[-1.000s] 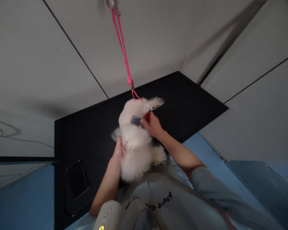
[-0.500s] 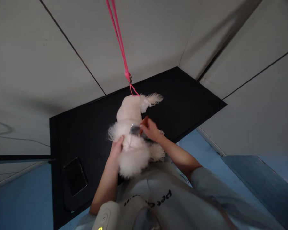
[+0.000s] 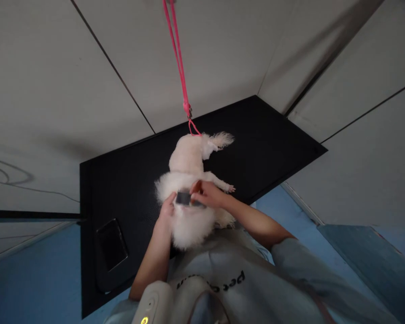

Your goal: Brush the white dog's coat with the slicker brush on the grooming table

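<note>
Forearm [image 3: 258, 220] aslant, brush [image 3: 183, 198] in right hand [image 3: 208, 195] over dog [image 3: 186, 155]

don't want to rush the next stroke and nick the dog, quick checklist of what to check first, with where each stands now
1. Right hand gripping the brush: ok, fingers are on its handle.
2. Left hand steadying the dog: ok, it rests against the fluffy coat.
3. Pink lead in place: ok, it runs down to the dog; how snug the loop sits, cannot tell.
4. Outstretched paw clear of the right forearm: cannot tell, they are very close.
5. Brush pressure on the skin: cannot tell, fur and blur hide it.
6. Phone clear of both hands: ok, off to the left.
</note>
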### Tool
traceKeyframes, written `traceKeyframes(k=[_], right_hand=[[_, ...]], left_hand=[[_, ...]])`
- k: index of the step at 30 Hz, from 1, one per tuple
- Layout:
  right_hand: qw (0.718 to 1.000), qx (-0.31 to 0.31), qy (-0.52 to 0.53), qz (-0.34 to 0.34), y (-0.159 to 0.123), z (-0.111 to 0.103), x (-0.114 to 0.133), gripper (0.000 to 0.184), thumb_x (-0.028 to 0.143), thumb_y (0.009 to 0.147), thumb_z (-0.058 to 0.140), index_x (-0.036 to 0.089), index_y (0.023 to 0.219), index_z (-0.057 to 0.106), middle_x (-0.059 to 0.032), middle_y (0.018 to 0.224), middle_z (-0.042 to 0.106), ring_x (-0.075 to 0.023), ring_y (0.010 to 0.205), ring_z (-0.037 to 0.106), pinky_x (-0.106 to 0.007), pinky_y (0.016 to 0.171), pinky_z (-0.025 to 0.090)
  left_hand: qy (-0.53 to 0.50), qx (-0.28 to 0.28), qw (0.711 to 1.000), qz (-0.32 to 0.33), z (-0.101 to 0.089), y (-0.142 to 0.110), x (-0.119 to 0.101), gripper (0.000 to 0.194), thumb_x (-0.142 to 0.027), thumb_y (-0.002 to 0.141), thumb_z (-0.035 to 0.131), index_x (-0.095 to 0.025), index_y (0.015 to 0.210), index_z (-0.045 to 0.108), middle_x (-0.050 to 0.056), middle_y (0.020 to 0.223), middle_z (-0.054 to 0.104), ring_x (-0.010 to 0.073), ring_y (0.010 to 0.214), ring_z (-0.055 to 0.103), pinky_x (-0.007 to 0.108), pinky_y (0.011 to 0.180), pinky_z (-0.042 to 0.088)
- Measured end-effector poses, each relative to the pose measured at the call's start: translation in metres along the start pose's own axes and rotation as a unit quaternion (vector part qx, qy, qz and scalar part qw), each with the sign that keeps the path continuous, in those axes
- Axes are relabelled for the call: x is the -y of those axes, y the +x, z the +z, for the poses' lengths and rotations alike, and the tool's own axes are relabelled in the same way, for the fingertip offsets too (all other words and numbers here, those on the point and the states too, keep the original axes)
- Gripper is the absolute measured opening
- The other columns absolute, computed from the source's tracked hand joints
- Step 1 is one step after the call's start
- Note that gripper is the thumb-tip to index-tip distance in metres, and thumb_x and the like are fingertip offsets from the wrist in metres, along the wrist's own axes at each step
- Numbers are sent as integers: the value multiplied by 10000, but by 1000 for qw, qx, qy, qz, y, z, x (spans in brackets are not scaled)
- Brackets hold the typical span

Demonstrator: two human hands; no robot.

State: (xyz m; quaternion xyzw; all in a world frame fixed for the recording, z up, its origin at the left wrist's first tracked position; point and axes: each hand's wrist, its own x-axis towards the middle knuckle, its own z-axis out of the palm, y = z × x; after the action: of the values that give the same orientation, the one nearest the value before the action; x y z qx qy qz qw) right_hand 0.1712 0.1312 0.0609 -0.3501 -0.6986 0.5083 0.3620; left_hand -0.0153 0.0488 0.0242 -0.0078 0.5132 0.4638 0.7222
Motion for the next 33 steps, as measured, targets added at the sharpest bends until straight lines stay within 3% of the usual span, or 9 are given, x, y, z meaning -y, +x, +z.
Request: traceKeyframes(k=[2,5,8,11,15,21,24,30,33], right_hand=[[1000,-3,-4,15,4,2,-1,175,363,772,613,206,833,566,-30,764,640,-180,705,611,-311,673,504],[983,-183,-5,32,9,6,-1,216,396,855,482,199,923,537,-70,916,636,-189,859,616,-333,768,502],[997,-73,11,32,-3,14,-5,169,356,811,569,214,902,574,-60,875,652,-191,805,623,-317,699,504],[994,-30,18,99,-29,11,-18,144,356,784,600,212,789,592,-51,743,644,-193,690,604,-330,651,501],[937,-317,9,149,-77,-2,-40,281,462,849,462,192,866,536,-91,884,645,-212,863,602,-382,795,504],[930,-296,97,194,-128,0,-53,301,474,748,616,189,831,566,-35,768,643,-194,787,608,-325,717,506],[888,-403,106,195,-132,-6,-57,328,505,788,555,190,879,565,-37,820,652,-190,805,609,-312,689,498],[941,-248,167,156,-126,9,-64,301,475,734,651,197,813,563,-17,761,656,-174,725,606,-301,669,501],[898,-370,171,165,-123,6,-71,318,503,777,582,201,857,527,-14,793,652,-167,734,609,-295,660,497]], left_hand=[[-37,39,998,-42,-1,-3,-2,442,-443,846,510,-87,1050,673,129,723,710,287,640,693,439,708,556],[-66,65,994,-50,0,-9,-3,477,-466,863,464,-87,1078,658,142,804,721,294,715,702,440,742,553],[-55,50,997,-31,1,-11,-8,445,-449,846,504,-89,1059,655,146,856,724,305,818,701,424,777,551],[-35,-54,989,134,-5,-11,-15,354,-359,811,579,-123,1068,643,118,987,719,287,1008,663,368,861,531],[79,-237,855,454,-13,-26,0,443,-270,788,640,-206,1220,569,69,1322,583,223,1284,489,323,1058,395],[577,7,617,535,-2,-46,63,322,-357,771,687,-197,1051,684,117,1230,645,320,1197,550,519,1072,353],[661,-6,527,534,-8,-39,76,205,-322,792,653,-194,943,709,129,1217,650,342,1195,541,518,1035,377],[600,-147,536,576,-36,-29,63,199,-254,856,482,-159,827,655,123,893,690,251,907,628,405,866,471],[598,-159,548,563,-38,-37,56,178,-215,828,468,-159,772,627,116,829,663,239,833,609,383,812,469]])
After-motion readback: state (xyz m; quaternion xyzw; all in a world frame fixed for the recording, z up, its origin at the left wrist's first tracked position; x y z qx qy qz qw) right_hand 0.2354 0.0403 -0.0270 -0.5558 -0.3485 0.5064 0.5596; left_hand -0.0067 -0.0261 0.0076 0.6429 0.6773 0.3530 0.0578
